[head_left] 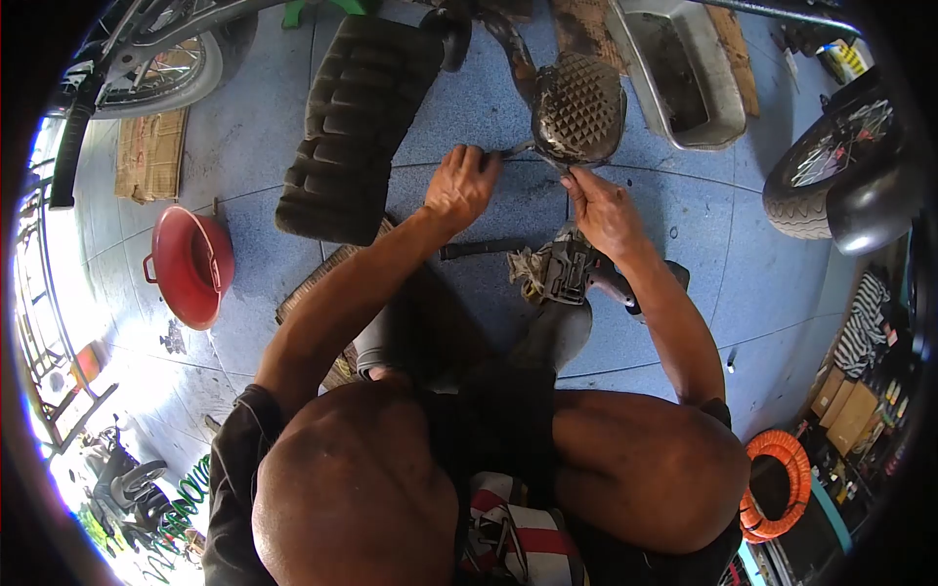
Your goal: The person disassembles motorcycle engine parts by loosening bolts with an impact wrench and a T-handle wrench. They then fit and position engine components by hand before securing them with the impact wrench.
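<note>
A dark exhaust muffler [583, 107] with a studded metal cover lies on the blue tiled floor in front of me, its pipe [510, 49] running away to the upper left. My left hand [463, 186] is closed round the dark end of a slim metal tool [520, 149], whose far end reaches the muffler's near left edge. At the muffler's lower rim, my right hand [608, 210] pinches with thumb and fingers; exactly what sits between the fingertips is hidden. Below the right hand lies a cordless power tool [572, 273], beside a crumpled rag [529, 272].
A black ribbed motorcycle seat [357, 127] lies left of the muffler. A metal tray [684, 78] sits on cardboard at the upper right. Around me are a red basin [191, 269], a wheel with a black fender [831, 186], and an orange coil [779, 483].
</note>
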A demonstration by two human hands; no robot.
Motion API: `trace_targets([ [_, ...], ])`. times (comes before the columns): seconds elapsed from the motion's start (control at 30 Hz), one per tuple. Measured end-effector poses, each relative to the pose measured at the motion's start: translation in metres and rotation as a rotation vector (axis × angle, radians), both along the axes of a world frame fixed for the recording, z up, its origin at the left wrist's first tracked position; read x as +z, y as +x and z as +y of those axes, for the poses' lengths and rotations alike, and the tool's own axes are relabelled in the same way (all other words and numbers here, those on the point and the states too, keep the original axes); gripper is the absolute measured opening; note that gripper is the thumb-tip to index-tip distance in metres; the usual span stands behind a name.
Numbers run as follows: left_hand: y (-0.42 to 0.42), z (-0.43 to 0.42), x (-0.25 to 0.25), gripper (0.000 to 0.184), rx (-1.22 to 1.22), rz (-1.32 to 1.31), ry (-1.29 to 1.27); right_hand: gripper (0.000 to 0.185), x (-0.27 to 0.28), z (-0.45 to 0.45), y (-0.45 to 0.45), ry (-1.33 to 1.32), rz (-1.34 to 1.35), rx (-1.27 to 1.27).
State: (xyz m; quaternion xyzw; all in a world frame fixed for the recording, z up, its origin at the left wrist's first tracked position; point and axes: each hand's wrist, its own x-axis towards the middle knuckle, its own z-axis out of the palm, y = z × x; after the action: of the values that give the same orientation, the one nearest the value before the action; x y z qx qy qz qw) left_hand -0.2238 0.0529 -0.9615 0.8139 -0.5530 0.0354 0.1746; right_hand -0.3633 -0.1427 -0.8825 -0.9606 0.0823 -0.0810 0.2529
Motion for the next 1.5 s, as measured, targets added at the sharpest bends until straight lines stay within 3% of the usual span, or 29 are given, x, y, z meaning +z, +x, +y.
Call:
trace_targets([
  [0.03,0.001,-0.001,-0.005,0.031,-0.001,0.001,0.002,0.015,-0.001,0.0,0.0,-0.003,0.0,-0.003],
  [0.1,0.005,-0.006,-0.01,0.023,0.189,0.409,-0.136,0.015,-0.003,-0.002,0.0,-0.009,0.01,-0.002],
  [0.2,0.005,-0.008,-0.011,0.018,0.219,0.501,-0.185,0.016,0.001,-0.001,-0.001,0.004,0.067,-0.005],
  [0.27,0.005,-0.011,-0.01,0.018,0.239,0.514,-0.151,0.019,0.003,-0.001,-0.001,0.024,0.116,-0.003],
  [0.37,0.005,-0.016,-0.007,0.017,0.286,0.547,-0.089,0.017,0.001,0.0,0.001,-0.047,-0.069,0.04],
  [0.43,0.005,-0.016,-0.008,0.018,0.314,0.569,-0.064,0.018,0.001,0.003,0.003,0.056,-0.264,0.024],
  [0.47,0.005,-0.016,-0.008,0.017,0.315,0.557,-0.062,0.018,0.0,0.003,0.001,0.057,-0.262,0.024],
  [0.53,0.004,-0.017,-0.006,0.016,0.312,0.546,-0.063,0.017,-0.001,0.002,-0.002,-0.11,0.04,0.042],
  [0.67,0.005,-0.017,-0.004,0.014,0.309,0.571,-0.086,0.016,0.002,0.0,0.001,-0.059,-0.059,0.034],
  [0.73,0.005,-0.016,-0.007,0.014,0.327,0.604,-0.065,0.016,0.002,0.001,0.004,0.074,-0.246,0.017],
  [0.77,0.005,-0.015,-0.008,0.014,0.322,0.601,-0.058,0.016,0.001,0.001,0.002,0.073,-0.243,0.018],
  [0.83,0.006,-0.017,-0.009,0.014,0.313,0.591,-0.059,0.018,0.001,-0.002,0.002,-0.032,0.035,0.053],
  [0.97,0.006,-0.016,-0.007,0.012,0.281,0.472,-0.16,0.018,0.004,-0.003,0.004,-0.045,-0.019,0.047],
  [1.03,0.003,-0.015,-0.008,0.012,0.301,0.48,-0.166,0.015,0.0,0.0,0.004,0.044,-0.216,0.053],
  [1.07,0.004,-0.015,-0.007,0.011,0.304,0.488,-0.134,0.015,0.0,0.001,0.004,0.042,-0.215,0.053],
  [1.13,0.006,-0.018,-0.003,0.011,0.298,0.49,-0.108,0.014,0.004,0.003,0.005,-0.088,0.073,0.06],
  [1.23,0.007,-0.016,-0.002,0.011,0.277,0.488,-0.133,0.014,0.007,0.007,0.008,-0.009,-0.121,0.046],
  [1.43,0.01,-0.021,-0.002,0.012,0.297,0.509,-0.103,0.016,0.013,0.003,0.013,-0.091,0.042,0.064],
  [1.5,0.008,-0.02,0.0,0.012,0.318,0.512,-0.123,0.016,0.009,0.005,0.013,-0.038,-0.083,0.047],
])
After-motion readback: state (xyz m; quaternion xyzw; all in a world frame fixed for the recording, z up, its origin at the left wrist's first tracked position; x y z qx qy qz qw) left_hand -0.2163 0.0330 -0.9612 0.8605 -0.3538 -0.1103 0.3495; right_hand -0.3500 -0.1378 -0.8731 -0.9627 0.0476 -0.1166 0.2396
